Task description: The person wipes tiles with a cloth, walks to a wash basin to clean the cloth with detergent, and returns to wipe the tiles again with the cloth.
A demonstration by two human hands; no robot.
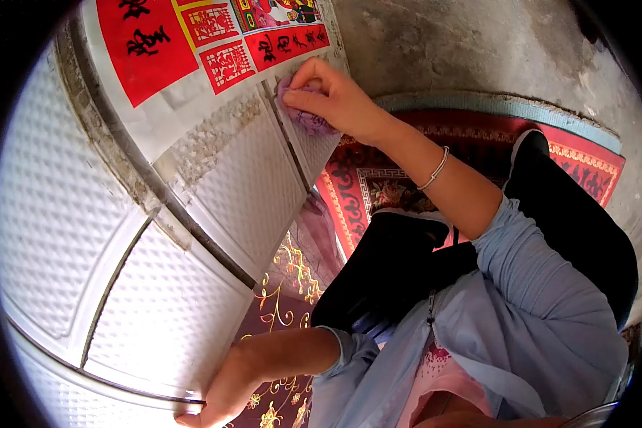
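Note:
My right hand point(335, 100) is closed on a bunched purple cloth point(310, 123), pressed against the white tiled surface point(242, 189) just below a red printed paper point(228, 53). Fingers and thumb pinch the cloth from above, and a bracelet point(435, 169) circles that wrist. At the lower left, my left hand point(232, 385) is at the edge of the tiled surface, its fingers curled against it. Glare and the picture's border hide part of those fingertips. A rough, stained strip point(207, 143) runs between the paper and the textured tiles.
Dark gaps separate the tiles. My legs, in black trousers point(392, 257), are bent over a red patterned rug point(357, 185). Beyond the rug lies grey concrete floor point(478, 50). A dark fabric with gold embroidery point(278, 307) hangs beside the tiles, near my left arm.

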